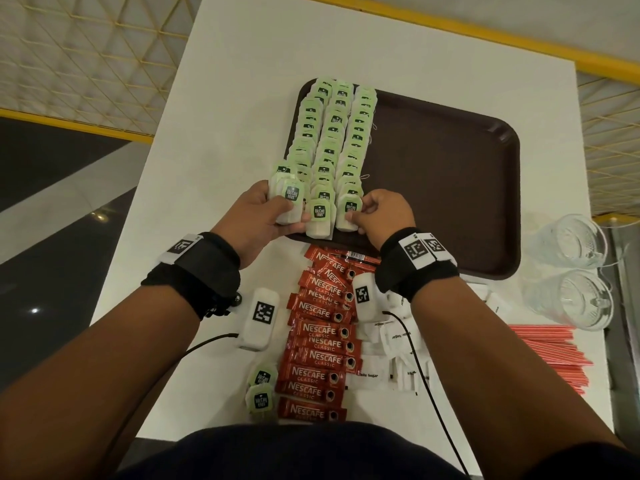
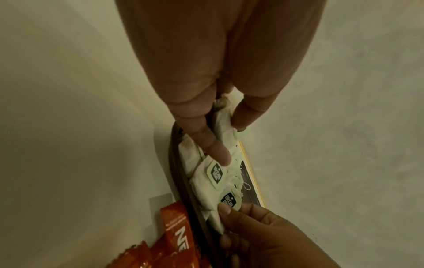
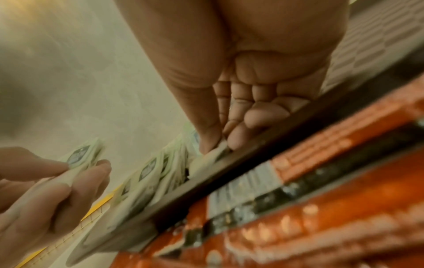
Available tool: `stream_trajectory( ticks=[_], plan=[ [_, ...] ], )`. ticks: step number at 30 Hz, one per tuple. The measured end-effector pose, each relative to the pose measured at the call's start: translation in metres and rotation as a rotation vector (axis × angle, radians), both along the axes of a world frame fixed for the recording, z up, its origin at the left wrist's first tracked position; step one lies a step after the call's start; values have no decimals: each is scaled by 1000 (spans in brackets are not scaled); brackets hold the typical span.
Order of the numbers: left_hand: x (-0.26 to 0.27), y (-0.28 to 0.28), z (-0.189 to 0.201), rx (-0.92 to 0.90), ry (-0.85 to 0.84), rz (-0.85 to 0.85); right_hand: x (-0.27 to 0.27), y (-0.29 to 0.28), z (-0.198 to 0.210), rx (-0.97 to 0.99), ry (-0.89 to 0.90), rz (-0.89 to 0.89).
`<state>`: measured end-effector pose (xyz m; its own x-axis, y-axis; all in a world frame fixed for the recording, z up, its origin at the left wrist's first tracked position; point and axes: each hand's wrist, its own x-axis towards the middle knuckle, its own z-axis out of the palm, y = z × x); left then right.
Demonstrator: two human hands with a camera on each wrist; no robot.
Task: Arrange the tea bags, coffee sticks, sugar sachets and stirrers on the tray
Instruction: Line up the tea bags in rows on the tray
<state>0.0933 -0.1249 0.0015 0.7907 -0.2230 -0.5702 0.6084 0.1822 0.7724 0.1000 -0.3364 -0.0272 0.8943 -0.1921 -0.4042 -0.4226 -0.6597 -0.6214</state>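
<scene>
A brown tray point(image 1: 443, 188) carries three rows of green-tagged tea bags point(image 1: 332, 133) along its left part. My left hand point(image 1: 277, 209) grips a small stack of tea bags point(image 1: 290, 199) at the near end of the left row; the left wrist view shows the stack point(image 2: 223, 123) held between thumb and fingers. My right hand point(image 1: 363, 213) pinches one tea bag point(image 1: 349, 211) at the near end of the right row, also seen in the right wrist view as the pinched bag point(image 3: 213, 154). Red coffee sticks point(image 1: 322, 341), white sugar sachets point(image 1: 398, 344) and red stirrers point(image 1: 547, 355) lie on the white table.
Two loose tea bags point(image 1: 261, 389) lie near the table's front edge, left of the coffee sticks. Two clear glasses point(image 1: 571, 271) stand at the right edge beside the tray. The tray's right part point(image 1: 450, 150) is bare. Yellow railing runs beyond the table.
</scene>
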Motion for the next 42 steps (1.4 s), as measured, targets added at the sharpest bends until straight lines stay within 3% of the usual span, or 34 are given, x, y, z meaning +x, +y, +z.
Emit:
stream_trajectory(
  ticks=[5,12,16,19,24,28,35,42],
  plan=[
    [-1,2,0,-8,-1,-9,4,1,5,5,26,21],
    [-1,2,3,-33,21,5,-1,6,13,112,4,-113],
    [-2,-2,6,-62,37,-2,-1,2,12,64,-13,-93],
    [-2,-6,5,14,-27,-60,-4,0,20,25,-84,-64],
    [-1,-17,1,98,-131,-123,-17,17,42,364,-7,52],
    [-4,-24,3,36,-136,-166,-20,18,35,472,-22,-19],
    [0,-14,2,2,14,8,-20,-9,19,290,47,-27],
    [-2,-14,0,170,-131,-77,-15,-6,5,117,61,-19]
  ],
)
